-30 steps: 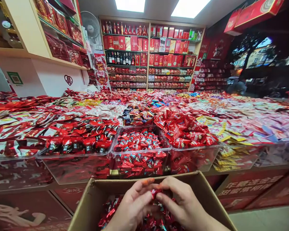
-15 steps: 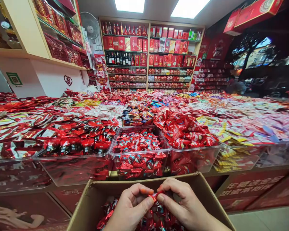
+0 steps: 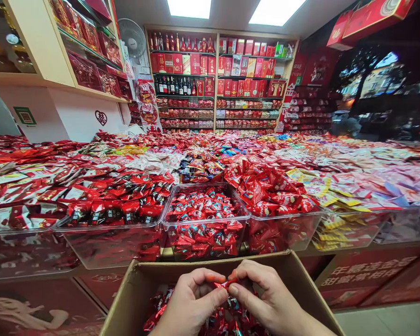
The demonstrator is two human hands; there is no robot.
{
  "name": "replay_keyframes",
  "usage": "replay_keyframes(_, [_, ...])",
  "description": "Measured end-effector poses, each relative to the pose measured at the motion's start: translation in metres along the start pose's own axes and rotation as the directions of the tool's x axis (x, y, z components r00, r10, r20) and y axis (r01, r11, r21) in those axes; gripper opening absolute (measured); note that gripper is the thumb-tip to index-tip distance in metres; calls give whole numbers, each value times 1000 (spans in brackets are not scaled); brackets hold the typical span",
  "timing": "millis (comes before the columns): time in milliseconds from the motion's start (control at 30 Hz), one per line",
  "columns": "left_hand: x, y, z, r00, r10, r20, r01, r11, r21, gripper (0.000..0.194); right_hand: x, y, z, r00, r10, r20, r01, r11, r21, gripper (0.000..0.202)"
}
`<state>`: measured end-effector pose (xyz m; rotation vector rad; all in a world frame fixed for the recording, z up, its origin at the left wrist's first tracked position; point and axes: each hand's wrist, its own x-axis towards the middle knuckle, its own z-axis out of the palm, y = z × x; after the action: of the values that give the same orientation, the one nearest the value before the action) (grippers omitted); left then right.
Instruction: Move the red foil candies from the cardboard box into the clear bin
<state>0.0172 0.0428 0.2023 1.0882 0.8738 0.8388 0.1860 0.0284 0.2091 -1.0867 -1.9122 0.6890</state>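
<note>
Above the box (image 3: 124, 298), both hands (image 3: 227, 298) together.

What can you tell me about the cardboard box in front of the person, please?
The cardboard box is plain brown, open at the top, its far corners slightly worn. It sits just below the front row of clear bins; its near side is out of view. Inside lie red-wrapped candies with silvery and teal patches. The left hand and right hand are over its opening, hiding part of the contents.
</note>
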Motion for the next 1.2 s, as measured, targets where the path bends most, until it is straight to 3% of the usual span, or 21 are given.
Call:
replay_keyframes(167, [2,2,1,999,16,-41,-18,999,-33,16,1,-1,0,1000,24,-9,-24,999,29,13])
replay_keyframes(267, [1,8,4,997,-7,-78,1,997,-73,16,1,-1,1,994,111,-19,-107,982,156,17])
replay_keyframes(433, [-1,13,6,996,-51,-78,43,994,-103,18,0,0,4,944,321,79,-314,795,519,23])
replay_keyframes(567, [0,13,4,997,-46,-58,39,993,-116,19,0,-2,3,924,371,99,-358,741,568,24])
replay_keyframes(667, [0,12,3,998,-60,-25,55,985,-165,20,-1,0,2,953,300,-43,-248,854,457,19])
replay_keyframes(767, [-1,12,4,994,-98,40,105,965,-242,24,-2,3,1,982,28,-188,14,975,220,12])
replay_keyframes(867, [-1,11,5,992,-102,77,120,952,-283,25,-3,2,-1,979,-156,-128,166,984,64,20])
replay_keyframes(967, [0,12,4,997,-57,51,69,957,-283,27,-3,-1,-2,982,-180,-58,182,983,35,27])
replay_keyframes(1200, [0,13,1,1000,-8,-9,7,989,-145,29,-1,1,-1,991,-100,-83,106,992,67,20])
